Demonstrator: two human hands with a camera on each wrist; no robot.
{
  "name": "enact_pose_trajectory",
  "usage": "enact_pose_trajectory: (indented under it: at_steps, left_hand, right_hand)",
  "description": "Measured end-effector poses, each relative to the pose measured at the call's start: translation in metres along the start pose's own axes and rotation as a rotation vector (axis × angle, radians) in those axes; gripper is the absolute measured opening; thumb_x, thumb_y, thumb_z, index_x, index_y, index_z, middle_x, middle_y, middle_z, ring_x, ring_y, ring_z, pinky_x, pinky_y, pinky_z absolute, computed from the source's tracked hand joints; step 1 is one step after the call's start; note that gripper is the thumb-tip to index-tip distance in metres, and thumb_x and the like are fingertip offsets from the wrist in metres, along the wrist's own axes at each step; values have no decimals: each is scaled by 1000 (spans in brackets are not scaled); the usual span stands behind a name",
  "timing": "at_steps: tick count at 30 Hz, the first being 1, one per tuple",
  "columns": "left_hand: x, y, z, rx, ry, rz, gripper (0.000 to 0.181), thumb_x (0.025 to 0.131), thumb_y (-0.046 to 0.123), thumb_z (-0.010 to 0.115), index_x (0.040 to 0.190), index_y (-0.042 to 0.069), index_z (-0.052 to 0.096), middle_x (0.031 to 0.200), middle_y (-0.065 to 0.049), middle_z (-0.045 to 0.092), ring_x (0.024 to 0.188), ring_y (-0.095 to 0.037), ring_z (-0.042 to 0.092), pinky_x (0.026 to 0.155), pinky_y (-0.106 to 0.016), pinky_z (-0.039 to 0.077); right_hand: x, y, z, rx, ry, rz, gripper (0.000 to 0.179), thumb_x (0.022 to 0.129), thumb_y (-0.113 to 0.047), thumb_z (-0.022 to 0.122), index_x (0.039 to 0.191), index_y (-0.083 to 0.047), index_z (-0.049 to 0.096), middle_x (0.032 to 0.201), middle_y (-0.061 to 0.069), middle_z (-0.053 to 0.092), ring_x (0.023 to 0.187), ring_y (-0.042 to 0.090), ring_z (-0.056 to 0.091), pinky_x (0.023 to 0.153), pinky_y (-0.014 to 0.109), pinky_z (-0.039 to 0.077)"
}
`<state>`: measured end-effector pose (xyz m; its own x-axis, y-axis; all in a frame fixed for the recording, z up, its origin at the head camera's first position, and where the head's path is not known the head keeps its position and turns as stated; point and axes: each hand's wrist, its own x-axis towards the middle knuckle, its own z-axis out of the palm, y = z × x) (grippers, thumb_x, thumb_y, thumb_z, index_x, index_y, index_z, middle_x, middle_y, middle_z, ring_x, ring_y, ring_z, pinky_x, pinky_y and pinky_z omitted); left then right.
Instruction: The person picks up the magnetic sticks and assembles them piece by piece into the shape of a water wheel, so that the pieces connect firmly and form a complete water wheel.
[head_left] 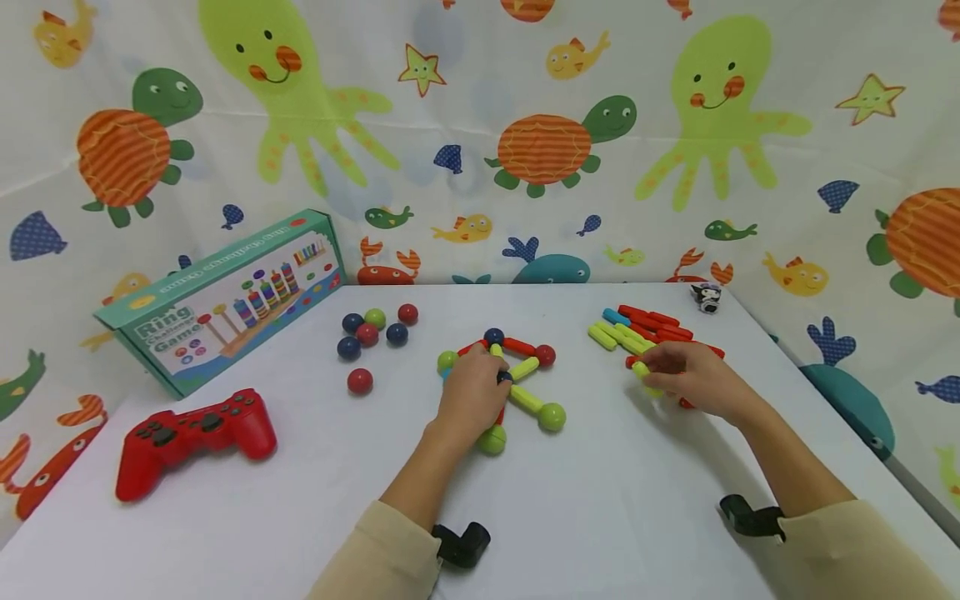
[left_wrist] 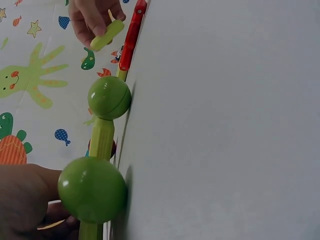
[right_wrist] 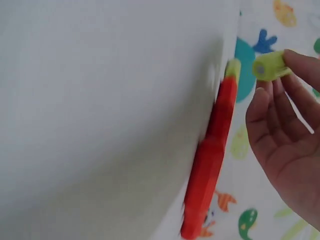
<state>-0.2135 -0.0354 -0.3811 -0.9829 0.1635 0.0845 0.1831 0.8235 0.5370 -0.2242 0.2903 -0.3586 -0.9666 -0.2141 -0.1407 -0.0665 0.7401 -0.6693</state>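
Frame (head_left: 527, 400) of balls and rods lies centrally on the surface (head_left: 592, 500); the left hand (head_left: 471, 387) curls around part of it, apparently to steady it. The right hand (head_left: 692, 379) pinches a green rod (right_wrist: 269, 66) (one end left free) clear of the surface, near the pile (head_left: 651, 322). Loose balls (head_left: 367, 335) sit far left, seemingly kept apart from rods.

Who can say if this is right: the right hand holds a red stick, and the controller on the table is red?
Wrong colour: the right hand holds a yellow-green stick, as the right wrist view shows. The controller is red.
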Motion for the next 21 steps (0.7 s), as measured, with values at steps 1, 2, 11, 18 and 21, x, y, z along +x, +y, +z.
enact_pose_trajectory:
  at_steps: [1, 2, 11, 18, 21]
  left_hand:
    - [-1, 1, 1, 3, 9, 7, 29, 93, 17, 78, 119, 5, 77, 110, -10, 66, 103, -22, 62, 89, -35, 61]
    - [-1, 1, 1, 6, 16, 12, 28, 93, 17, 78, 117, 5, 77, 108, -9, 66, 101, -22, 61, 88, -34, 61]
    - [-6, 6, 2, 47, 18, -8, 26, 92, 21, 79, 114, 6, 77, 99, -5, 62, 89, -17, 58, 77, -29, 59]
    - [-7, 8, 4, 77, 25, -13, 25, 92, 23, 80, 111, 7, 77, 99, -5, 62, 86, -17, 59, 74, -28, 59]
    - [-7, 9, 3, 88, 26, -23, 27, 91, 24, 80, 113, 8, 77, 100, -5, 62, 87, -17, 59, 75, -28, 60]
  right_hand:
    - [1, -4, 4, 29, 3, 9, 44, 96, -29, 74, 132, -5, 64, 119, 13, 68, 105, 24, 62, 75, 27, 59]
    - [3, -9, 8, 60, -2, 16, 46, 97, -29, 73, 133, -4, 63, 120, 13, 68, 104, 24, 62, 75, 27, 59]
    - [28, -56, 51, 281, -57, 141, 46, 99, -29, 70, 136, -4, 59, 117, 11, 68, 98, 21, 66, 82, 25, 60]
    - [36, -72, 73, 317, -65, 235, 46, 96, -27, 73, 132, -3, 59, 106, 9, 71, 90, 19, 69, 81, 25, 60]
    - [38, -73, 75, 311, -80, 250, 46, 97, -28, 72, 133, -3, 59, 108, 10, 71, 91, 20, 69, 81, 25, 60]
